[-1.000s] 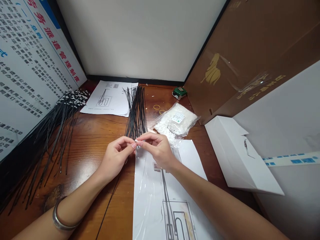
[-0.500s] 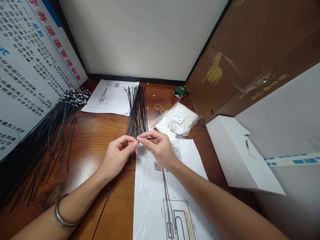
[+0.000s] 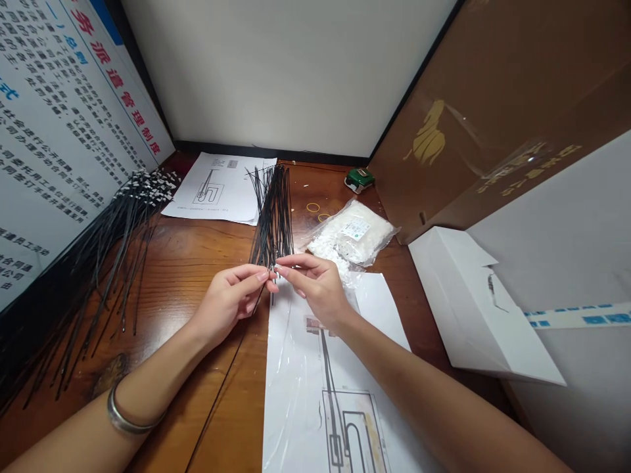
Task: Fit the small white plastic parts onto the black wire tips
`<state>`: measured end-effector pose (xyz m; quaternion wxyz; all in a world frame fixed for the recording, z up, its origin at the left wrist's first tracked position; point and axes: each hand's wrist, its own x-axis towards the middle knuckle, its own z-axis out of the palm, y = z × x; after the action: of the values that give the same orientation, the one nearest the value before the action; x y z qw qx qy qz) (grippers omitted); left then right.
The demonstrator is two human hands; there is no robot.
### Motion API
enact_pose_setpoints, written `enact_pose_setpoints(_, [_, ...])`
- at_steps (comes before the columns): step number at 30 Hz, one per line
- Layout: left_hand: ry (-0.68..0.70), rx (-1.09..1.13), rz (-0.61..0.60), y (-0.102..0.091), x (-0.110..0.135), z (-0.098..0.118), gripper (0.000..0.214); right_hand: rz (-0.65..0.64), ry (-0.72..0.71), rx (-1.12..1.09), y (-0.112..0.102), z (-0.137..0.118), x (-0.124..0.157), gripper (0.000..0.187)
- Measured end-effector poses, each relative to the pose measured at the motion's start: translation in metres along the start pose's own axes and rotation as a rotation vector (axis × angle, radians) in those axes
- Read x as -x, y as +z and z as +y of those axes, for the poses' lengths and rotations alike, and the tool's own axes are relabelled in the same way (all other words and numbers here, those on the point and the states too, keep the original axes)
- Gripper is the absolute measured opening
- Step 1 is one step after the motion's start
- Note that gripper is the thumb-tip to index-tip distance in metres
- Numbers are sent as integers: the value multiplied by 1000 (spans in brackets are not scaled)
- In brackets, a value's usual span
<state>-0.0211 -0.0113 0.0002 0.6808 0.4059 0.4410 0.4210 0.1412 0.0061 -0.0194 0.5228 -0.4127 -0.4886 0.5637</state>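
Note:
My left hand (image 3: 236,292) pinches a thin black wire (image 3: 217,402) near its end. The rest of the wire trails down toward the front edge of the picture. Close beside it, my right hand (image 3: 315,286) has thumb and forefinger pressed together on a tiny white connector (image 3: 277,267), mostly hidden by the fingertips. The two hands nearly touch; whether wire and connector are joined cannot be made out. Just beyond the fingers lies a bundle of black wires (image 3: 272,210). A clear bag of small white connectors (image 3: 357,230) spills some pieces behind my right hand.
At the left lies a pile of black wires with white ends (image 3: 148,187). Printed drawings include a far sheet (image 3: 197,210) and a plastic-covered near sheet (image 3: 290,407). A green tape measure (image 3: 359,179), a white box (image 3: 473,295) and a brown carton (image 3: 473,98) stand right.
My left fingers have shifted slightly left and opened a small gap from the right fingertips. The left hand's lower fingers now show below the thumb. The view has shifted slightly.

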Motion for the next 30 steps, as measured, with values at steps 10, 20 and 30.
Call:
enact_pose_setpoints(10, [-116, 148, -59, -7, -5, 9, 19, -19, -5, -1, 0, 0, 0, 11])
enact_pose_setpoints(20, [-51, 69, -61, -6, -6, 6, 19, -17, -8, 7, 0, -1, 0, 13])
enact_pose_setpoints(30, [72, -29, 111, 5, -4, -3, 24, 1, -58, -32, 1, -1, 2, 11])
